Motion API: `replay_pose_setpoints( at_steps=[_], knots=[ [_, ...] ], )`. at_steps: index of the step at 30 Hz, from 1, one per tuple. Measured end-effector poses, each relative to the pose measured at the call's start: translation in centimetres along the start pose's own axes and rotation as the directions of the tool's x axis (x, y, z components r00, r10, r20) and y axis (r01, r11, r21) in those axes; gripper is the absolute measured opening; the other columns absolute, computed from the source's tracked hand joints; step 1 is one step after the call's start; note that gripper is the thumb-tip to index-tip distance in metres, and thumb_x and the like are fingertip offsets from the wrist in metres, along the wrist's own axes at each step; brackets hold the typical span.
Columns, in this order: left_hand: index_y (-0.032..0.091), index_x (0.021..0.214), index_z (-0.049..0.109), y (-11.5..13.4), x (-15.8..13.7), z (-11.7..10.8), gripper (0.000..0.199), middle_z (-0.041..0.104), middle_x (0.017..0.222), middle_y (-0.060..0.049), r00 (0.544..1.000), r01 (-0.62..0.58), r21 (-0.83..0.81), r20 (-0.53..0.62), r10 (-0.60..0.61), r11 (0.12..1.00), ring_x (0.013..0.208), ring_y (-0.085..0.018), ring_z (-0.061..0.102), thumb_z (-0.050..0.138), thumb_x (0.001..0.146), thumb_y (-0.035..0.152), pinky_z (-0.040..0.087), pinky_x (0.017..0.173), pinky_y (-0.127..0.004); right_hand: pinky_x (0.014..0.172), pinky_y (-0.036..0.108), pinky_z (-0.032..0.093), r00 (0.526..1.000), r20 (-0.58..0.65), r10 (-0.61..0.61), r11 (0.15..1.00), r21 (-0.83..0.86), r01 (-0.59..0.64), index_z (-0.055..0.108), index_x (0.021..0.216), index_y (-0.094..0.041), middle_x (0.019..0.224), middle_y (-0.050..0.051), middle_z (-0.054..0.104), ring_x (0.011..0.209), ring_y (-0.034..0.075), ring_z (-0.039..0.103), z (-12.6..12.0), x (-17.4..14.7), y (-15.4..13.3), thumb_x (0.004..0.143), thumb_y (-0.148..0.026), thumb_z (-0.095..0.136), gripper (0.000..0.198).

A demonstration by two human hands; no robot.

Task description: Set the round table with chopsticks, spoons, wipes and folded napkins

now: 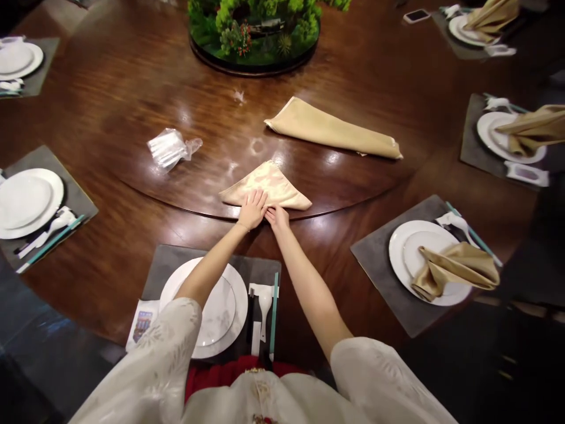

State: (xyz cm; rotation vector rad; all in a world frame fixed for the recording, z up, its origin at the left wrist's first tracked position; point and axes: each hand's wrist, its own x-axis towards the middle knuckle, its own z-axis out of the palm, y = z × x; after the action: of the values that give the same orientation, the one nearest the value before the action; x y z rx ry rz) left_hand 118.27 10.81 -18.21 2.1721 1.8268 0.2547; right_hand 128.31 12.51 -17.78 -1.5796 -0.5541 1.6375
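Observation:
A beige cloth napkin (278, 181), folded into a triangle, lies near the front rim of the raised round turntable (212, 118). My left hand (253, 209) rests flat on the napkin's near edge, fingers stretched out over the cloth. Close beside it, my right hand (277, 217) has its fingers closed at the middle of that same edge, pinching the cloth. Behind the napkin, a longer pile of folded tan cloth (333, 129) lies slantwise to the right. A clear plastic bag with white contents (170, 148) sits to the left.
Right below my forearms is a place setting with white plates (241, 294), a white spoon (265, 303) and teal chopsticks (274, 312). To the right, a plate bears a folded gold napkin (463, 268). A green plant centerpiece (265, 41) stands at the back; a phone (416, 16) lies beyond.

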Motion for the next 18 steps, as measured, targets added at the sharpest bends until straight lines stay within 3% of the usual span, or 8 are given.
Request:
replay_pose_setpoints(
  at_steps=[2, 4, 5, 7, 9, 12, 15, 18],
  knots=[
    [0.016, 0.145, 0.026, -0.6, -0.8, 1.3, 0.054, 0.020, 0.153, -0.009, 0.999, -0.009, 0.043, -0.046, 0.011, 0.999, 0.142, -0.026, 0.011, 0.028, 0.094, 0.034, 0.012, 0.114, -0.048, 0.059, 0.022, 0.052, 0.995, -0.092, -0.025, 0.995, -0.093, 0.017, 0.049, 0.092, -0.013, 0.074, 0.004, 0.061, 0.063, 0.011, 0.061, -2.2, 0.2, -0.9, 0.086, -0.026, 0.046, 0.015],
    [0.018, 0.146, 0.025, -1.0, -1.0, 1.7, 0.055, 0.020, 0.153, -0.008, 0.997, -0.014, 0.044, -0.072, 0.017, 0.999, 0.143, -0.025, 0.010, 0.028, 0.094, 0.035, 0.012, 0.115, -0.047, 0.061, 0.023, 0.051, 0.956, -0.169, -0.242, 0.903, -0.401, 0.157, 0.051, 0.096, -0.013, 0.082, 0.006, 0.062, 0.067, 0.013, 0.061, -4.0, 0.6, -1.9, 0.083, -0.029, 0.051, 0.021],
    [0.018, 0.146, 0.026, -1.1, -0.9, 1.7, 0.054, 0.021, 0.153, -0.008, 0.997, -0.014, 0.033, -0.079, 0.017, 0.999, 0.143, -0.025, 0.011, 0.028, 0.094, 0.035, 0.012, 0.115, -0.047, 0.065, 0.023, 0.050, 0.913, -0.113, -0.393, 0.762, -0.596, 0.254, 0.053, 0.095, -0.013, 0.085, 0.007, 0.062, 0.073, 0.014, 0.061, -4.5, 0.8, -2.4, 0.082, -0.027, 0.053, 0.020],
    [0.016, 0.142, 0.035, -1.1, -0.7, 1.4, 0.052, 0.027, 0.151, -0.011, 0.996, -0.016, -0.014, -0.087, 0.015, 1.000, 0.142, -0.027, 0.014, 0.033, 0.093, 0.034, 0.012, 0.115, -0.049, 0.073, 0.024, 0.047, 0.799, 0.231, -0.555, 0.317, -0.829, 0.460, 0.056, 0.095, -0.014, 0.092, 0.010, 0.063, 0.087, 0.018, 0.060, -4.9, 1.0, -2.9, 0.082, -0.020, 0.050, 0.016],
    [0.013, 0.131, 0.049, -0.9, -0.9, 1.0, 0.045, 0.035, 0.146, -0.015, 0.995, -0.026, -0.105, -0.097, 0.016, 0.994, 0.141, -0.028, 0.017, 0.041, 0.090, 0.028, 0.014, 0.114, -0.050, 0.075, 0.025, 0.045, 0.695, 0.564, -0.447, -0.077, -0.798, 0.598, 0.059, 0.098, -0.016, 0.099, 0.011, 0.063, 0.098, 0.020, 0.057, -4.5, 0.9, -3.2, 0.084, -0.015, 0.043, 0.021],
    [0.015, 0.110, 0.064, -0.6, -2.3, 0.6, 0.032, 0.052, 0.131, -0.015, 0.989, 0.039, -0.384, -0.116, -0.089, 0.923, 0.133, -0.028, 0.035, 0.047, 0.082, 0.017, 0.026, 0.111, -0.049, 0.072, 0.026, 0.043, 0.683, 0.690, -0.239, -0.344, -0.718, 0.605, 0.058, 0.110, -0.018, 0.106, 0.015, 0.063, 0.099, 0.022, 0.057, -3.3, 0.6, -3.6, 0.090, -0.015, 0.034, 0.031],
    [0.017, 0.092, 0.066, -0.6, -3.4, 0.2, 0.022, 0.066, 0.099, -0.012, 0.889, 0.343, -0.788, 0.097, -0.447, 0.512, 0.109, -0.025, 0.058, 0.046, 0.082, 0.019, 0.043, 0.099, -0.045, 0.074, 0.028, 0.044, 0.741, 0.650, -0.168, -0.395, -0.733, 0.554, 0.059, 0.112, -0.013, 0.105, 0.020, 0.063, 0.095, 0.024, 0.060, -2.1, 0.8, -4.2, 0.092, -0.018, 0.034, 0.033],
    [0.013, 0.088, 0.062, -1.3, -2.5, -0.5, 0.023, 0.066, 0.081, -0.010, 0.746, 0.454, -0.890, 0.362, -0.559, 0.029, 0.087, -0.021, 0.066, 0.042, 0.086, 0.025, 0.053, 0.083, -0.038, 0.079, 0.033, 0.045, 0.780, 0.610, -0.142, -0.341, -0.770, 0.540, 0.064, 0.105, -0.008, 0.097, 0.023, 0.065, 0.092, 0.025, 0.062, -0.9, 1.3, -4.4, 0.090, -0.020, 0.040, 0.029]
  ],
)
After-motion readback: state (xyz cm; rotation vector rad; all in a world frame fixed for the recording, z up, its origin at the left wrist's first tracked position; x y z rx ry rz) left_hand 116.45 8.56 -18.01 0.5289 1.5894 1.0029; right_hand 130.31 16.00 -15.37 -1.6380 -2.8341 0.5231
